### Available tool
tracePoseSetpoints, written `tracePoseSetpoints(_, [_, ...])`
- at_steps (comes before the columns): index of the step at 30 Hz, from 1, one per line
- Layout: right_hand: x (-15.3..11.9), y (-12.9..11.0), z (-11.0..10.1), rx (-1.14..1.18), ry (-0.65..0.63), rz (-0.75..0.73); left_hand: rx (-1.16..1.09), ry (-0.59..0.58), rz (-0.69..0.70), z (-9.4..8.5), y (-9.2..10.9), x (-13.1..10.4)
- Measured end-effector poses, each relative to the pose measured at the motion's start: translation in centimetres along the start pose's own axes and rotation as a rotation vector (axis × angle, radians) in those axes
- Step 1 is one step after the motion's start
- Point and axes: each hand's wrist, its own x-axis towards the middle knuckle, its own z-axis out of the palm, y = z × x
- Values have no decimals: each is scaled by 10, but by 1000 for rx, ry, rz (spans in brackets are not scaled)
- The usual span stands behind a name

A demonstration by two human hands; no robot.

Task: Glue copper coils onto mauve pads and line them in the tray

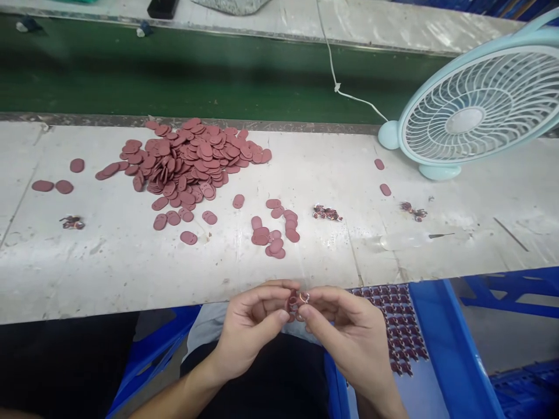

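My left hand pinches a small dark red piece between thumb and fingers, just in front of the worktable's near edge. Close against it, my right hand grips a small shiny ring-shaped piece between thumb and forefinger. Whether the two pieces are joined cannot be made out, since the fingertips cover part of them. Beyond my hands, a loose group of flat reddish oval tags lies on the white worktable. A small cluster of dark red and metallic pieces is to their right.
A large heap of the oval tags lies farther back. At right stand a light blue fan and a thin pointed tool. Below my right hand, a blue crate holds rows of dark red pieces.
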Motion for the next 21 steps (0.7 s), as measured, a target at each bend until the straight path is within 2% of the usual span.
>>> tracePoseSetpoints(5, [1,-1,-1,-11,-22,16,-55,30,-39,-1,-3,1])
tracePoseSetpoints(12, [7,-9,-2,-26,-110,4,59,72,-32,-5,-5,0])
tracePoseSetpoints(21, [6,-2,4,94,-73,23,48,133,0,-3,-8,0])
